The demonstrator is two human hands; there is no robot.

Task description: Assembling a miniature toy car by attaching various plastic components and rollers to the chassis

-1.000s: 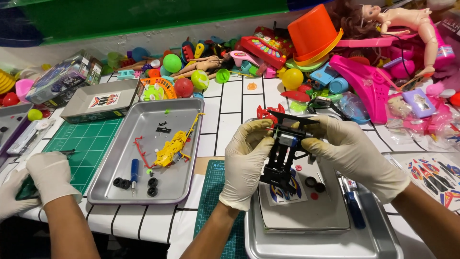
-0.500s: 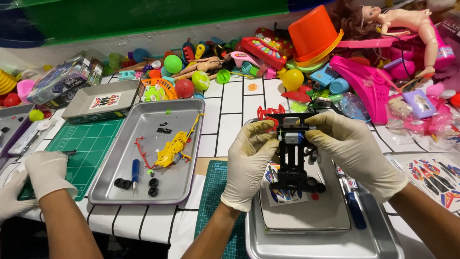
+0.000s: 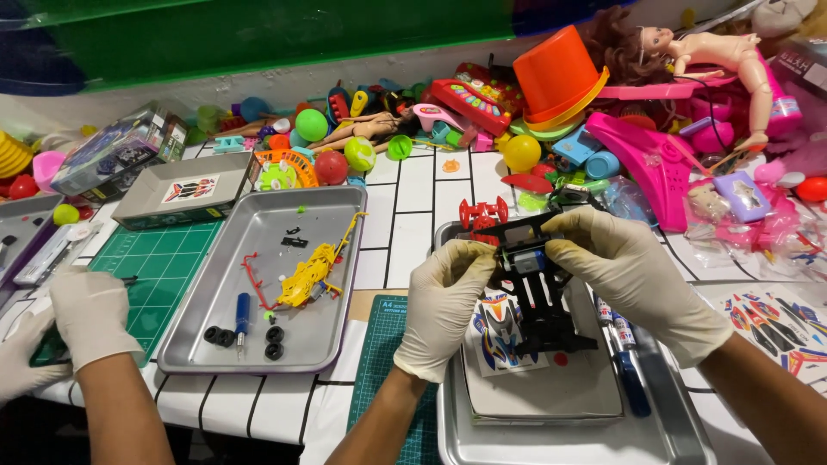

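Black toy car chassis [image 3: 536, 288] held above metal tray [image 3: 551, 439], gloved left hand [image 3: 444, 306] pinching its left side, gloved right hand [image 3: 633, 280] closed on its right end, sticker sheet [image 3: 504, 331] beneath, second tray [image 3: 258, 293] left with yellow parts [image 3: 310, 274]

Premises: a hobby or toy-assembly workbench, shared by more than one gloved person. Evidence follows. The white tiled worktop with dark grout lines [image 3: 413, 185] carries two green gridded cutting mats [image 3: 151, 263], one at its left edge and one at its near edge. Shallow rectangular steel trays [image 3: 258, 232] hold sorted small parts: yellow plastic sprue pieces [image 3: 310, 274], small black rubber wheels [image 3: 274, 341] and a blue-handled screwdriver [image 3: 242, 315]. Along the far edge lies a heaped pile of coloured plastic toys [image 3: 482, 112], including an orange plastic hat [image 3: 558, 76] and a jointed doll [image 3: 715, 56].
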